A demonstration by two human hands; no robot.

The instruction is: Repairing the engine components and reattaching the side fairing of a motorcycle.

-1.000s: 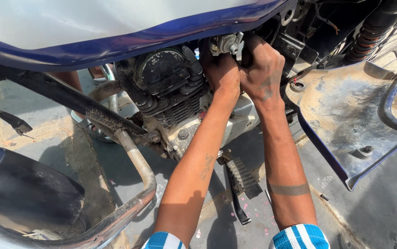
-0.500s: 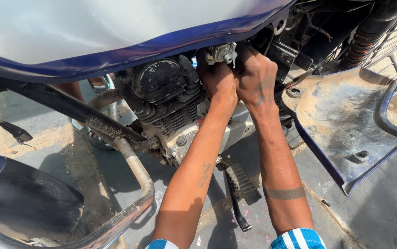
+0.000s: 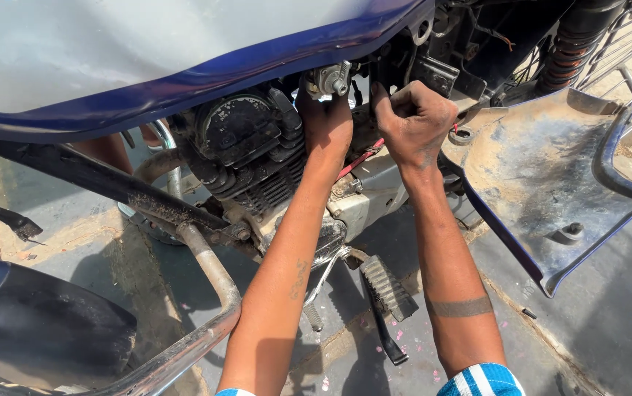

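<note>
- Carburettor (image 3: 328, 79), small metal body, sits under the blue tank (image 3: 206, 77), above the engine (image 3: 253, 150).
- Left hand (image 3: 324, 126) cups it from below; grip hidden, cannot tell.
- Right hand (image 3: 415, 121) is curled closed beside it.
- Likely rigid, greasy; best held by the body.

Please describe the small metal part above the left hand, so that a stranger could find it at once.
Start at the blue tank edge and look just under it, right of the dark finned engine. The small metal part sits above the left hand. Unlike the black parts around it, it is pale silver.
</note>
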